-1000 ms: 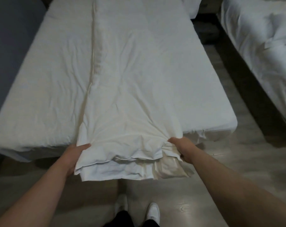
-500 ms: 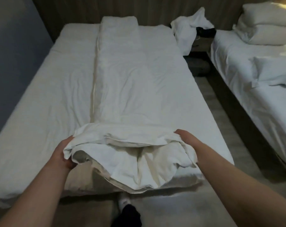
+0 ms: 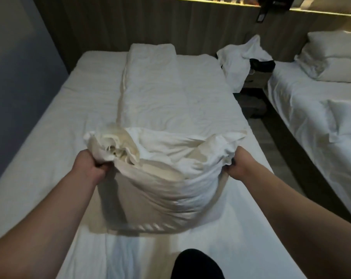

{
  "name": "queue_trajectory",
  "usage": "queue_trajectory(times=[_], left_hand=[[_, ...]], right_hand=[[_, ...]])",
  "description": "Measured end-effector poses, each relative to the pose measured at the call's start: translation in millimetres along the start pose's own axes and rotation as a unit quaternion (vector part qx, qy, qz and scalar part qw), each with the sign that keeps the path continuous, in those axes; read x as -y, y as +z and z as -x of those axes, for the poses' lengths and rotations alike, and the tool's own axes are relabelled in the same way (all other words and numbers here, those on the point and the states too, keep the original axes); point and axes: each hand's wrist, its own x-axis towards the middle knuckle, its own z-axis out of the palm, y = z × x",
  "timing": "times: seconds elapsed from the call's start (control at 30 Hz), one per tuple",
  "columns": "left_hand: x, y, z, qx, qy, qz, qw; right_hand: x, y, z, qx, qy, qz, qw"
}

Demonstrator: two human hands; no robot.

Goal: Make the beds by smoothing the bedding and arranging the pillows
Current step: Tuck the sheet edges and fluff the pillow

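A white duvet (image 3: pixel 170 101), folded into a long strip, lies down the middle of the near bed (image 3: pixel 50 137). Its foot end is bunched up and lifted off the mattress, folded back toward the headboard. My left hand (image 3: pixel 91 165) grips the bunched left corner. My right hand (image 3: pixel 238 164) grips the right corner. Both fists are closed in the fabric, and the fingertips are hidden by it. Two stacked white pillows (image 3: pixel 335 57) sit at the head of the second bed (image 3: pixel 303 109) on the right.
A loose white cloth (image 3: pixel 241 59) is draped over a dark nightstand (image 3: pixel 259 77) between the beds. A narrow floor aisle (image 3: pixel 271 137) separates the beds. A grey wall (image 3: pixel 13 67) runs along the left. My dark-clothed knee (image 3: pixel 196 264) rests over the bed's foot.
Both hands lifted the duvet's foot end off the bed edge and carried it up and forward over the mattress, bunching it. My view rose toward the headboard and I moved closer.
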Motion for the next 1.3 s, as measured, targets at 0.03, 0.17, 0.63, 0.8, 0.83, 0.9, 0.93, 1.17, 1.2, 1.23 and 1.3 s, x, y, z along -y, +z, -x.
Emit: queue_trajectory(times=[0.03, 0.17, 0.63, 0.8, 0.83, 0.9, 0.93, 1.17, 1.2, 1.23, 1.3], left_hand=[[-9, 8, -16, -0.016, -0.003, -0.006, 1.000], [-35, 54, -81, -0.018, 0.018, 0.080, 0.996], [9, 90, -302, -0.046, 0.138, -0.147, 0.978], [36, 58, -342, -0.175, 0.129, -0.574, 0.789], [39, 53, -352, -0.174, 0.112, -0.583, 0.786], [41, 47, -370, -0.166, 0.084, -0.613, 0.768], [42, 46, -377, -0.153, 0.074, -0.632, 0.756], [64, 43, -389, -0.180, 0.122, -0.681, 0.699], [67, 46, -384, -0.193, 0.137, -0.686, 0.688], [68, 52, -376, -0.201, 0.167, -0.680, 0.685], [76, 59, -360, -0.185, 0.218, -0.662, 0.693]], right_hand=[[11, 7, -15, -0.013, -0.018, 0.022, 1.000], [49, 31, -87, -0.063, 0.009, -0.015, 0.998], [5, 89, -346, 0.060, -0.144, 0.277, 0.948], [-43, 93, -382, -0.086, -0.108, 0.550, 0.823], [-48, 94, -392, -0.096, -0.080, 0.533, 0.837], [-52, 99, -403, -0.088, -0.037, 0.502, 0.860], [-57, 99, -409, -0.078, -0.027, 0.504, 0.860], [-66, 95, -417, -0.077, -0.019, 0.555, 0.828], [-68, 94, -414, -0.076, -0.033, 0.547, 0.833], [-69, 93, -410, -0.076, -0.053, 0.536, 0.839], [-71, 89, -398, -0.068, -0.114, 0.512, 0.848]])
